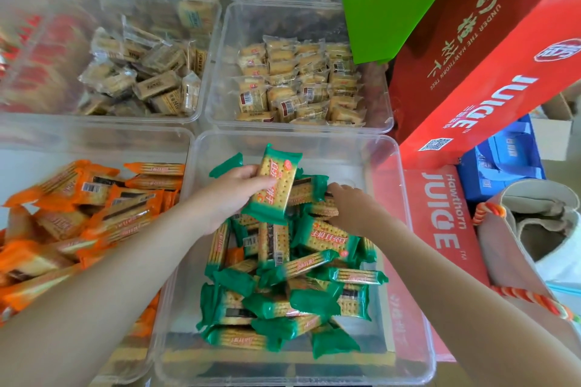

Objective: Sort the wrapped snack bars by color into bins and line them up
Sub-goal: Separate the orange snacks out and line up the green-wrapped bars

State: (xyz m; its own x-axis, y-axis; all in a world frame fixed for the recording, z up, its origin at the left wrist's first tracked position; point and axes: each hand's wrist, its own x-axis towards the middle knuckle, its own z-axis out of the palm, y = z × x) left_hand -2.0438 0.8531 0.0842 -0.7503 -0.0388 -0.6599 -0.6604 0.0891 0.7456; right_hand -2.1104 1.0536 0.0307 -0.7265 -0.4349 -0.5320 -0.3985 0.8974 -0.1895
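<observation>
Filling the lower left of the frame, a clear bin [176, 141] holds a loose heap of orange-wrapped snack bars [94, 217], lying at all angles. Above it, in the upper left, another clear bin [201, 110] carries pale tan wrapped biscuits [147, 78], jumbled together.

Coming in from the lower left, the left hand [229, 195] reaches over the middle bin and pinches a green-wrapped snack bar [276, 184] between thumb and curled fingers, holding it raised above the pile with its printed face up and its long side running toward the top of the frame.

Under it, in the lower centre, the clear middle bin [408, 261] contains a mixed pile of green-wrapped bars [298, 292], unaligned and overlapping; one orange wrapper [234, 256] shows among them near the pile's left side.

In the upper centre, a further clear bin [377, 129] holds small tan wrapped biscuits [298, 85] packed in rough rows.

Right of centre, the right hand [349, 207] comes in from the lower right and rests on the far end of the green pile, fingers bent down onto the bars; whether it grips one I cannot tell.

Along the right side lie red juice cartons [471, 97], one flat beside the middle bin and others leaning above it, with a green carton [393, 0] at the top. Farther right sit a blue box [503, 163] and a beige bag with an orange rope handle [534, 245].
</observation>
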